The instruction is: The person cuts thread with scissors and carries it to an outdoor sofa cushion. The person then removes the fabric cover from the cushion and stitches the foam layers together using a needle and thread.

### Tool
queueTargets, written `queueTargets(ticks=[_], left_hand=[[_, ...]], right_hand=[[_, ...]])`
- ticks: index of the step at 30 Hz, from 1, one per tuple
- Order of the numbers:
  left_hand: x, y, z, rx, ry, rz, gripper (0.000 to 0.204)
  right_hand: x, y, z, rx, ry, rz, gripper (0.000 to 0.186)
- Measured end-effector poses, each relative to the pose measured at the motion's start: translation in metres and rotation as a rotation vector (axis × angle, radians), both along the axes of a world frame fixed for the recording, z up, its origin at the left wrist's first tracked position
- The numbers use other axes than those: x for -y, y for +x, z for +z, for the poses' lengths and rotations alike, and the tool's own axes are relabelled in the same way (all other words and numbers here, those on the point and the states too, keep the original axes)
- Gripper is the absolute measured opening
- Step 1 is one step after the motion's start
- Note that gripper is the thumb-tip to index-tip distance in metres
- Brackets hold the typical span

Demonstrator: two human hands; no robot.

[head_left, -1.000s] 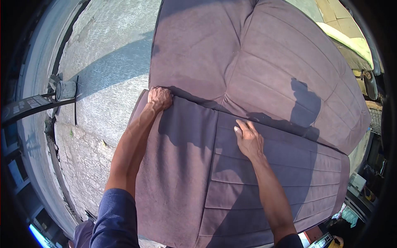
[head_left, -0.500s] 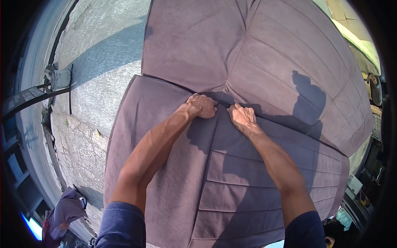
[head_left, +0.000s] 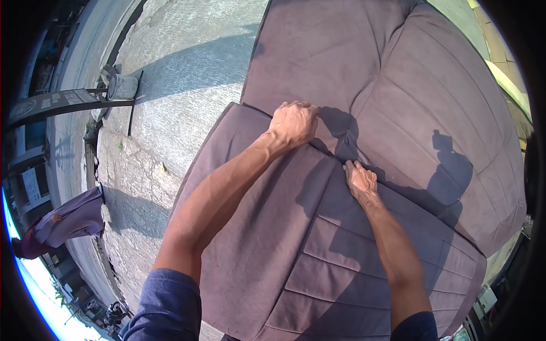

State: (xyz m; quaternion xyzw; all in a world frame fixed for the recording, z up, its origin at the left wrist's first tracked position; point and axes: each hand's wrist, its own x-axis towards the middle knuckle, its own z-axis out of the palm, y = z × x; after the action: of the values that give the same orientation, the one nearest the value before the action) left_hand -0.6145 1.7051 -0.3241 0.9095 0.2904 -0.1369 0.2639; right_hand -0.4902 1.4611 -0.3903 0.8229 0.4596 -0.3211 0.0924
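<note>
Spread across mid-view: purple fabric [head_left: 250, 261], with a diagonal crease [head_left: 412, 196]. At the crease, left hand [head_left: 294, 122] fist-like; right hand [head_left: 362, 179] just below it. Fingers [head_left: 351, 167] curled on both; cannot tell any grip. Outside the left edge [head_left: 200, 162], wide pale ground [head_left: 182, 108] for moving; farther out, a block [head_left: 122, 88] and a person [head_left: 74, 219].

Pale lettering is carried by a long dark signboard [head_left: 52, 103] with a black frame, at the left of the frame; it is seen aslant and cannot be reliably read. Below it, near the left edge, faint marks are shown on a white panel [head_left: 31, 186], too small to be made out.
</note>
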Motion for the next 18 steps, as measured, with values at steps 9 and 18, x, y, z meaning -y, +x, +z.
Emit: queueTargets(ticks=[9, 18], left_hand=[[0.068, -0.007, -0.088, -0.306, -0.16, -0.085, 0.044], [0.066, 0.017, -0.071, -0.415, -0.286, -0.128, 0.039]], right_hand=[[-0.009, -0.009, -0.014, 0.072, 0.112, 0.059, 0.032], [-0.029, -0.05, 0.02, 0.056, 0.164, -0.182, 0.044]])
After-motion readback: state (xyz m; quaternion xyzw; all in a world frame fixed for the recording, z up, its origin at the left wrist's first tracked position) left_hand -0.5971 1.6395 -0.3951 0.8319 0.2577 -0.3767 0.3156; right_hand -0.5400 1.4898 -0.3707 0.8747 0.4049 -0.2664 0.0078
